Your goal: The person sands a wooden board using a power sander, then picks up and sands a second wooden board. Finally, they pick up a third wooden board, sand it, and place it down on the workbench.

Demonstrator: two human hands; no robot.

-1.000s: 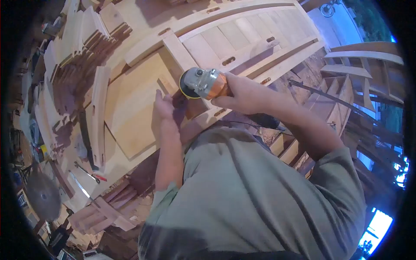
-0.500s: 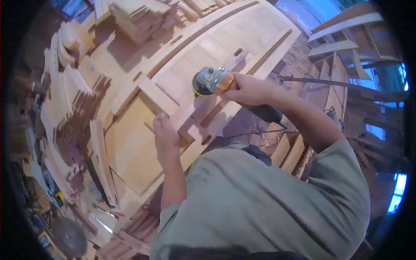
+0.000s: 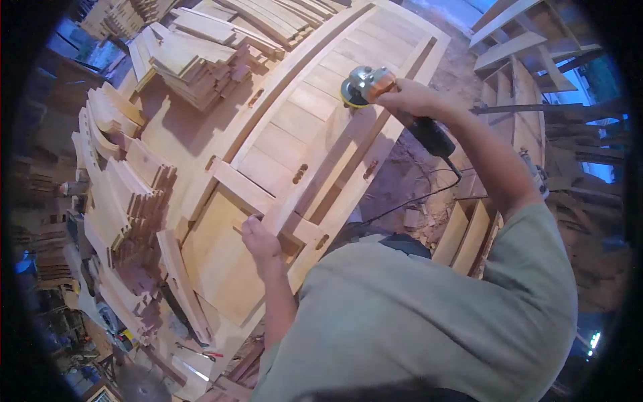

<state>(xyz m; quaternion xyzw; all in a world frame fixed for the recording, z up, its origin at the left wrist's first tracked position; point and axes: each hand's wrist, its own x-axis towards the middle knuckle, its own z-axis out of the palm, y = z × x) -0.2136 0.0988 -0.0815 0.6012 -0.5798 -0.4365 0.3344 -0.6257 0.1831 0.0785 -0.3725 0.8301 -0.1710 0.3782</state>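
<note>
My right hand (image 3: 412, 100) is wrapped round an angle grinder (image 3: 370, 83) with an orange and silver head and a dark body. Its yellow-edged disc sits at the far part of a long wooden plank (image 3: 315, 179), which lies slantwise over a wooden panel frame (image 3: 368, 171). At the plank's near end, my left hand (image 3: 261, 242) is closed, with its thumb and fingers at the wood. Slots are cut into the frame pieces. Beneath my left hand lies a flat, light wooden board (image 3: 221, 248).
Stacked curved wood pieces (image 3: 127, 201) stand on the left, and a pile of boards (image 3: 194, 60) rises at the back. The grinder's cord (image 3: 418, 199) trails down on the right, near a wooden shelf frame (image 3: 469, 231). Hand tools (image 3: 197, 352) lie at lower left.
My right hand has moved the grinder up and away along the plank. My left hand stays at the plank's near end. The camera view has shifted, showing more of the stacks.
</note>
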